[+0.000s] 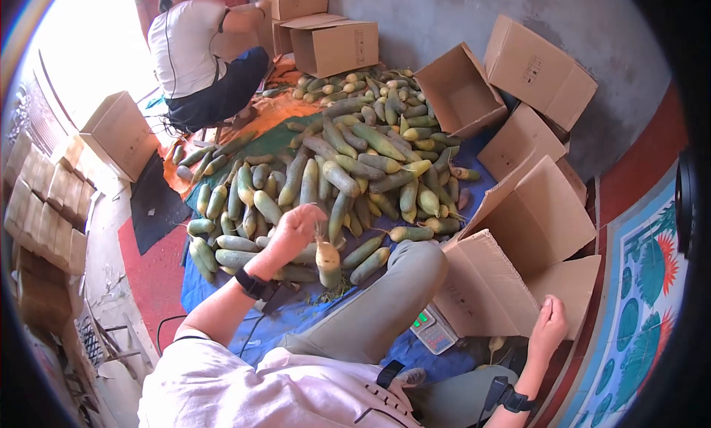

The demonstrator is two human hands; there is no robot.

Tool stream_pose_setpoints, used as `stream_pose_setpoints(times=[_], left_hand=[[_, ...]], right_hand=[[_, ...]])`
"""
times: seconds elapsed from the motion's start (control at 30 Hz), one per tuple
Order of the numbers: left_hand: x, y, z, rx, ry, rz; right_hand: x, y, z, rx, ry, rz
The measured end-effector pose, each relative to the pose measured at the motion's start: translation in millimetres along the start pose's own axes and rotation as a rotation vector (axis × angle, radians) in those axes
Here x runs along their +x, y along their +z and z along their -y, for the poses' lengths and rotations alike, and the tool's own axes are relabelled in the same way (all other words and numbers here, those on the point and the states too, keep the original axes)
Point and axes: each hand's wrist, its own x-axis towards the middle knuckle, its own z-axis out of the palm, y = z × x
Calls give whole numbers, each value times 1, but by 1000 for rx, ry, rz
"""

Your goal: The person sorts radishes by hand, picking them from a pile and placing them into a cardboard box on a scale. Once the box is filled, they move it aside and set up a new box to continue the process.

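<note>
My left hand [298, 226] is closed, fingers pinched on the thin root end of a green radish [328, 263], which hangs below it over the near edge of the pile. Behind it lies a large heap of green radishes [341, 176] on blue and orange sheets. My right hand [549, 326] is closed at the near edge of an open cardboard box [485, 280]; whether its fingers grip the flap cannot be made out. Beside that box, near my knee, a digital scale [433, 332] with green digits is partly hidden.
Another person [200, 58] squats at the back left, near open boxes [333, 49]. More cardboard boxes [541, 72] lean by the wall at right. A closed box [120, 135] and stacked cartons [44, 198] stand at left. My bent leg [378, 302] lies between heap and scale.
</note>
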Motion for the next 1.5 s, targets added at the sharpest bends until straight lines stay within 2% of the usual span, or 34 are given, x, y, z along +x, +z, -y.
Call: stream_pose_setpoints(times=[0.07, 0.13, 0.33, 0.53, 0.6, 0.63, 0.67, 0.73, 0.8, 0.87, 0.93, 1.0, 1.07, 1.1, 1.13, 1.23, 1.27, 1.3, 1.33, 1.4, 1.47, 1.5], left_hand=[[-5, 12, -19, -172, -30, 37], [-6, 20, -28, -123, 61, 58], [-14, 27, -65, -172, 80, 60], [-22, 32, -100, -356, 180, 112], [-26, 36, -110, -429, 163, 159], [-29, 37, -116, -444, 158, 188], [-31, 39, -121, -459, 154, 216], [-37, 43, -131, -517, 128, 296], [-44, 46, -148, -611, 50, 435], [-50, 56, -148, -612, 118, 502], [-52, 57, -157, -617, 167, 532], [-53, 57, -166, -741, 203, 597], [-57, 52, -177, -708, 158, 614], [-57, 53, -178, -765, 183, 652], [-58, 53, -179, -822, 209, 689], [-57, 52, -184, -842, 193, 667], [-57, 52, -183, -852, 169, 622], [-50, 55, -173, -881, 305, 566], [-47, 48, -168, -901, 284, 601], [-37, 46, -159, -903, 362, 474], [-28, 38, -141, -834, 313, 414], [-24, 38, -132, -721, 279, 323]], right_hand=[[0, -3, 2, -28, -38, -9], [1, -6, 5, -54, -75, -19], [-5, -11, 28, -79, -56, 25], [-13, -6, 78, -164, -305, -57], [-18, 1, 96, 145, -251, 74], [-20, 2, 106, 231, -234, 169], [-22, 4, 116, 240, -239, 166], [-26, 9, 135, 382, -354, 321], [-26, 15, 155, 457, -405, 369], [-29, 23, 169, 534, -451, 421], [-34, 32, 180, 629, -421, 563], [-40, 38, 192, 686, -342, 520], [-40, 53, 191, 890, -184, 946], [-44, 56, 195, 982, -182, 861], [-47, 61, 192, 980, -180, 864], [-56, 68, 183, 1086, -141, 977], [-51, 58, 189, 1036, -78, 906], [-49, 51, 192, 985, -18, 834], [-47, 48, 185, 978, -10, 838], [-40, 40, 158, 751, -114, 671], [-30, 24, 141, 852, 120, 605], [-28, 13, 134, 765, 188, 475]])
